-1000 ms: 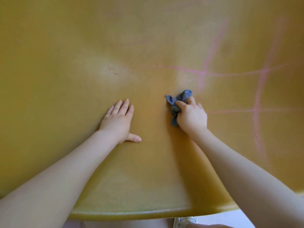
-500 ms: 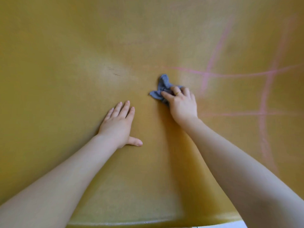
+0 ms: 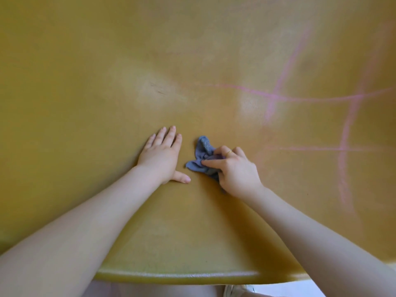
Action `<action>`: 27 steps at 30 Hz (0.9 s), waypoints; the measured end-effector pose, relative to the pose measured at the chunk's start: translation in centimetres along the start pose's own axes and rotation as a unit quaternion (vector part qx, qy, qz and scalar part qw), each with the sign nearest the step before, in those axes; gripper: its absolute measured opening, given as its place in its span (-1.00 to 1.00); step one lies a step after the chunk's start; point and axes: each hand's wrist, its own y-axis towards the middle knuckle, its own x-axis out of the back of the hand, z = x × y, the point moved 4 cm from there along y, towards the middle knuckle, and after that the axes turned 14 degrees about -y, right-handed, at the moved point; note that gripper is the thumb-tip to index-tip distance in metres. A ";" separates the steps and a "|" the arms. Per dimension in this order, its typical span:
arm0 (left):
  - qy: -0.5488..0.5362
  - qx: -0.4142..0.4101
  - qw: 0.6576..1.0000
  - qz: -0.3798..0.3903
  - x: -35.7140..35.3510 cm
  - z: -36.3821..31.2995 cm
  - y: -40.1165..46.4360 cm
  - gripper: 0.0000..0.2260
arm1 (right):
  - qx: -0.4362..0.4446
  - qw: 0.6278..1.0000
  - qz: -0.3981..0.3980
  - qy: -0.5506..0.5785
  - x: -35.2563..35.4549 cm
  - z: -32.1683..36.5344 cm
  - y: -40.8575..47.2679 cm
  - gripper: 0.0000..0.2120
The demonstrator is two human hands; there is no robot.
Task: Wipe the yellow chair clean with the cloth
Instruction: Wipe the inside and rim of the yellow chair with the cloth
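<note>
The yellow chair fills almost the whole view; its seat is smooth plastic with a rounded front edge at the bottom. Pink chalk lines cross the right side of the seat. My right hand presses a small crumpled blue-grey cloth against the middle of the seat, fingers curled over it. My left hand lies flat on the seat just left of the cloth, fingers together and thumb out.
Two pale scuffed patches sit behind the hands on the seat. Below the chair's front edge a strip of light floor and a white shoe show.
My right hand has pulled the cloth back toward me and to the left, closer to my left hand. The left hand has stayed planted on the seat.
</note>
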 end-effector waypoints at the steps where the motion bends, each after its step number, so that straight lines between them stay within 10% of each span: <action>1: -0.004 -0.005 1.000 -0.003 0.0 0.0 0.0 0.01 | -0.011 1.000 0.004 0.005 0.0 -0.7 0.6 -0.57; 11: 0.020 -0.077 0.996 0.031 -1.0 -1.4 -0.2 -0.16 | -0.283 0.958 -0.038 0.021 0.6 -10.8 6.0 -0.55; 21: 0.043 -0.090 0.994 0.054 -1.6 -2.5 -1.5 0.10 | 0.078 0.997 -0.005 0.028 0.2 0.7 -4.7 -0.58; 27: 0.041 -0.124 0.989 0.072 -3.2 -3.6 -2.1 0.06 | -0.139 0.989 -0.025 -0.039 -0.6 -10.2 -1.7 -0.56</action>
